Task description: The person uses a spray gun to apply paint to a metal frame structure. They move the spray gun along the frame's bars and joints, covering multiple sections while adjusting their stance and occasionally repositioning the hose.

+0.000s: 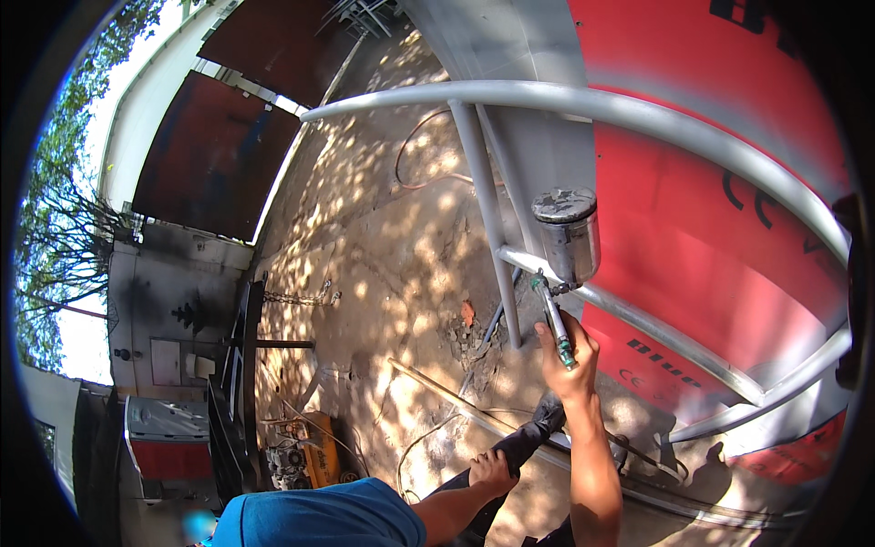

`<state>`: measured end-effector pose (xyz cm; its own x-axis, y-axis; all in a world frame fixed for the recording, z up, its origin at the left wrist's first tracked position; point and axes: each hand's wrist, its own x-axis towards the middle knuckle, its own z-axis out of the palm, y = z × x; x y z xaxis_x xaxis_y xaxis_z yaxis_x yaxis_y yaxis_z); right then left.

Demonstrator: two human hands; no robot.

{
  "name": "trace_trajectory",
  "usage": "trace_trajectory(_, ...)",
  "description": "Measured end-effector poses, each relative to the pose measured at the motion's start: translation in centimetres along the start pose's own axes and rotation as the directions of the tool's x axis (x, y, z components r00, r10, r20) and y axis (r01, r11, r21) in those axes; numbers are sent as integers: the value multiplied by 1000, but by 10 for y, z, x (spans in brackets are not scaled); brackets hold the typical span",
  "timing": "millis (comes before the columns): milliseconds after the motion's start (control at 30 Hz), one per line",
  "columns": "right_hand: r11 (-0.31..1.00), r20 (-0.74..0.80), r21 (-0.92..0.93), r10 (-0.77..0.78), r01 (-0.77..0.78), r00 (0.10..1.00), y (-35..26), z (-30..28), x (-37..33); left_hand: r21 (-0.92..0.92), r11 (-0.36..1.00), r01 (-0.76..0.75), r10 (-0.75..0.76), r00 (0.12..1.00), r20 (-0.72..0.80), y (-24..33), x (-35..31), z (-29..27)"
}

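Observation:
My right hand (572, 360) is closed round the handle of a spray gun (554, 314) with green-stained fittings. The gun's metal paint cup (571, 242), lidded and smeared with paint, sits upright beyond the fingers. Just behind it runs the lower bar of a silver-grey tubular metal frame (629, 317); whether the gun touches the bar I cannot tell. My left hand (493, 471) rests on my dark trouser leg (524, 444), fingers lying over it and nothing held.
Red printed sheets (706, 237) stand behind the frame. A hose (410, 185) curls across the sun-dappled ground. Further left are a yellow-orange machine (319, 448), a chain (296, 298) and dark metal panels (214, 155). A long pale pole (447, 394) lies near my leg.

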<state>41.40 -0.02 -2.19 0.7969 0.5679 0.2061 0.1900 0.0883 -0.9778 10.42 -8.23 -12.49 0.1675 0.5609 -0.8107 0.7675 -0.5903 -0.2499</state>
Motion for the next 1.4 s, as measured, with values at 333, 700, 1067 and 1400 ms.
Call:
trace_trajectory(333,965,-135,-4,-262,264,956,-47,1,62,16,1000,-8,8,1000,1,-1,-1,-4)
trace_trajectory(700,966,-157,57,-243,254,957,-69,0,80,-35,999,-11,10,1000,-27,-4,2,0)
trace_trajectory(1067,993,-81,18,-118,120,990,-42,-2,47,-11,1000,-26,26,999,-23,-9,3,7)
trace_trajectory(1400,987,284,-149,102,-61,953,-19,-34,21,-19,1000,-22,22,1000,-14,-8,4,6)
